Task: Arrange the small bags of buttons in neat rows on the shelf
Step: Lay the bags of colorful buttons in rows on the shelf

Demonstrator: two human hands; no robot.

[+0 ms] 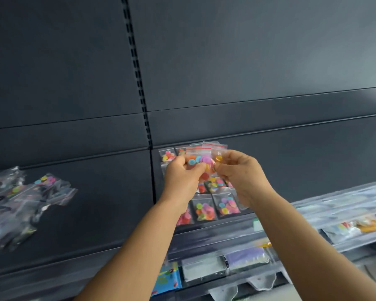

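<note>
My left hand (181, 178) and my right hand (240, 172) are raised together over the dark shelf (109, 205), both pinching a small stack of clear zip bags of coloured buttons (199, 158). The bags' red-striped tops fan out above my fingers. Beneath my hands, several button bags lie in rows on the shelf (215, 208); my hands hide part of these rows. A loose heap of button bags (20, 203) lies on the shelf at the far left.
A slotted upright (139, 88) splits the dark back panel. Clear plastic rails edge the lower shelves at the right (339, 205), which hold other packets, among them a blue one (168, 279) and purple ones (245, 258).
</note>
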